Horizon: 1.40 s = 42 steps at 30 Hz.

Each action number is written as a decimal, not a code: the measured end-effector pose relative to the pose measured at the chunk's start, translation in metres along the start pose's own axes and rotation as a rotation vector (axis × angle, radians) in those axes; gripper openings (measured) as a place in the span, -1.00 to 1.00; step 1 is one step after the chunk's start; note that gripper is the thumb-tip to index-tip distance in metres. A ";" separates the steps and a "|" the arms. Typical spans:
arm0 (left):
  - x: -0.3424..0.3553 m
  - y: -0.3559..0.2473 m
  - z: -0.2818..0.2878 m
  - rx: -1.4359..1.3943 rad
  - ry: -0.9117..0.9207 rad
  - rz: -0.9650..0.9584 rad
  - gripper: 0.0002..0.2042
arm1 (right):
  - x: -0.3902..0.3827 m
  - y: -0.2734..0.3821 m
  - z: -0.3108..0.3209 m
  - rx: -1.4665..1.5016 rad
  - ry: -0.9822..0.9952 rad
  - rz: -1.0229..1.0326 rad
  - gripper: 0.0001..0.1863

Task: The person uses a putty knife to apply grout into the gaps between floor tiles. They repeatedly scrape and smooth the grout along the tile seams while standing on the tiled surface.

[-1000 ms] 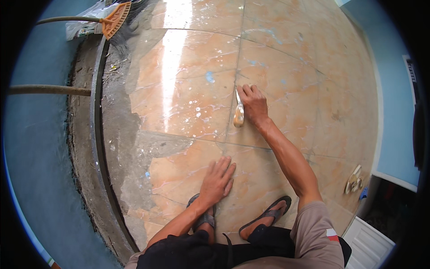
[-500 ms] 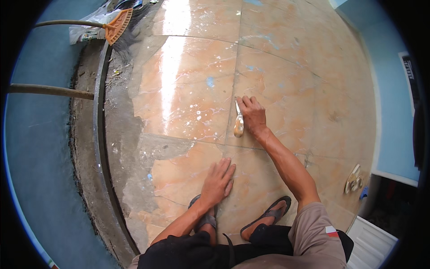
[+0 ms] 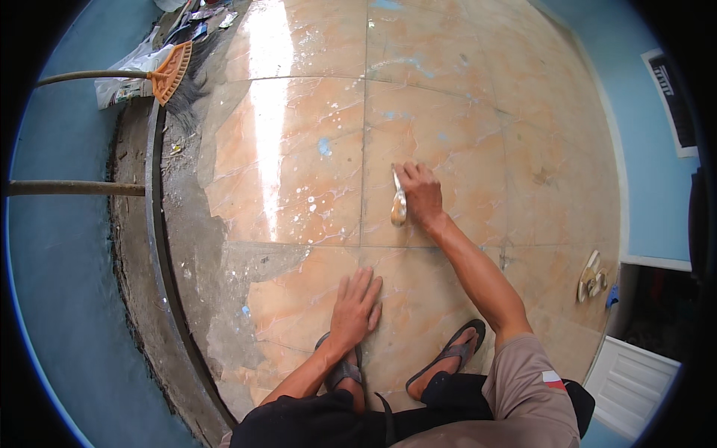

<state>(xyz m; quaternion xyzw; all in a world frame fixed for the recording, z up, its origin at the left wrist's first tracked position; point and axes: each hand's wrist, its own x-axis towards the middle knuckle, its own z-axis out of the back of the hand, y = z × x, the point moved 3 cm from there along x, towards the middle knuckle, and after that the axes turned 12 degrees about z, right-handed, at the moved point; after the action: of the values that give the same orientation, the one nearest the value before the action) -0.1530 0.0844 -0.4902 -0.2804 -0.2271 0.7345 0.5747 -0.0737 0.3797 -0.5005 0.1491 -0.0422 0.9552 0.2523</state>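
Observation:
My right hand is closed around a putty knife with a tan handle smeared white. The handle end points back toward me, and the fingers hide most of the front part. The tool is low over the tiled floor, just right of a long grout line. Nearer to me, my left hand is palm down with its fingers stretched out and holds nothing. It is over the tiles in front of my left sandal; I cannot tell whether it presses on them.
White and blue paint spots mark the tiles. At left, a broom and a second pole cross a dark metal bar beside the blue wall. Paint-smeared pieces lie at right, near a white louvred panel.
My view has shifted, so the floor appears farther left. The right hand has slid rightward over the tiles with the putty knife, away from the grout line. The left hand stays flat and outstretched.

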 end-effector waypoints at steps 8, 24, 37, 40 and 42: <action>0.001 0.001 0.001 -0.008 0.009 0.009 -0.38 | -0.010 0.001 0.004 -0.009 0.003 0.015 -0.67; 0.001 -0.005 -0.003 -0.036 0.023 0.018 -0.41 | -0.014 -0.058 0.014 -0.037 0.053 -0.068 -0.63; 0.006 -0.005 -0.005 0.052 0.040 0.000 -0.37 | -0.018 -0.057 0.012 -0.115 0.011 -0.087 -0.63; 0.030 -0.002 -0.005 0.134 0.017 -0.022 -0.35 | -0.035 -0.041 0.009 -0.093 0.027 -0.099 -0.61; 0.056 0.011 0.003 0.193 -0.027 -0.020 -0.33 | -0.058 -0.010 0.013 -0.033 0.020 -0.030 -0.58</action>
<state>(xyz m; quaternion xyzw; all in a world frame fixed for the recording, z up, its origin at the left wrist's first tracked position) -0.1725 0.1364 -0.5037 -0.2115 -0.1657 0.7509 0.6033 -0.0169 0.3588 -0.5057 0.1362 -0.0530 0.9518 0.2696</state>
